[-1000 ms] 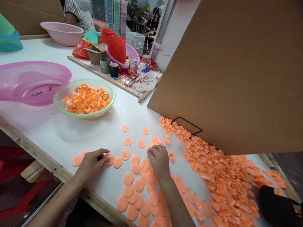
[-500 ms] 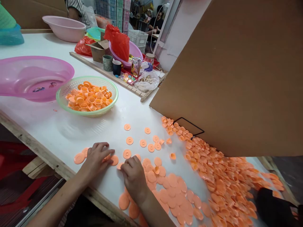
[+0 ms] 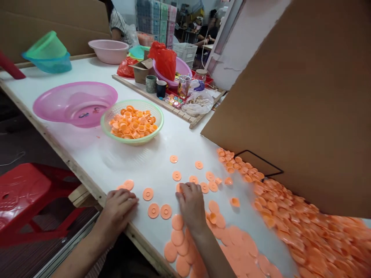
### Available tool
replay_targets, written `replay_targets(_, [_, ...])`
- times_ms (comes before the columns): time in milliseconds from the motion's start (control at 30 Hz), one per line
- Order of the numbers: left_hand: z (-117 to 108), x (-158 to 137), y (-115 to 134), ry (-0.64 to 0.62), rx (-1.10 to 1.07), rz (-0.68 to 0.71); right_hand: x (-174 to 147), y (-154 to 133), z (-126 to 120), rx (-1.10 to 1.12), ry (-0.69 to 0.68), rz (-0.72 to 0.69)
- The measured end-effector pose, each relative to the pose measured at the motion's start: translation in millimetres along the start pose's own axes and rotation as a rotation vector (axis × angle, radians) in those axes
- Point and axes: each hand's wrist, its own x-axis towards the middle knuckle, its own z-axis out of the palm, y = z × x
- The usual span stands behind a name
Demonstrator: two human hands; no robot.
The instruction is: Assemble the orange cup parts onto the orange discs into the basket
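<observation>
My left hand rests palm down by the table's front edge, fingers loosely bent and apparently empty. Just beyond it lie overlapping orange discs, one partly hidden by the hand. My right hand pinches the edge of a flat orange disc on the table. Between the hands, several ringed discs lie separately, ring side up. More single discs are spread beyond the right hand. Under and beside the right forearm is a layer of overlapping smooth discs. A small orange cup lies on its side farther right.
A green basket of orange cups stands beyond the hands, beside a pink basin. A heap of orange cups lies at right below a cardboard panel. A red stool stands left of the table.
The view has swung left. My left hand has drawn back from the discs it covered, which now lie exposed. My right hand has moved farther out to another disc.
</observation>
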Motion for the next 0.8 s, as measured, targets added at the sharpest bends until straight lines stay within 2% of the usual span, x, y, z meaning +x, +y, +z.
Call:
replay_targets(67, [-7,-2,-20,0.089,0.109,-0.230,5,-15,6,0.026,0.007,-0.046])
replay_targets(133, [-11,-2,-35,0.099,0.178,-0.383,12,-44,18,0.075,-0.070,-0.145])
replay_targets(267, [-14,4,-46,0.008,0.136,-0.416,36,-108,56,0.036,-0.262,-0.370])
replay_targets(367, [-14,7,-45,0.015,0.038,-0.451,55,-125,77,-0.003,-0.400,-0.436])
replay_targets(467, [-9,17,-41,0.101,-0.151,-0.441,70,-109,77,0.123,-0.403,-0.334])
replay_targets(567, [3,37,-34,0.186,-0.210,-0.273,80,-76,58,0.120,-0.303,-0.206])
replay_targets(700, [17,58,-21,0.084,-0.086,-0.050,70,-18,7,0.127,-0.231,-0.203])
replay_targets(800, [30,59,0,0.114,-0.137,0.035,36,29,-40,0.199,-0.026,0.031])
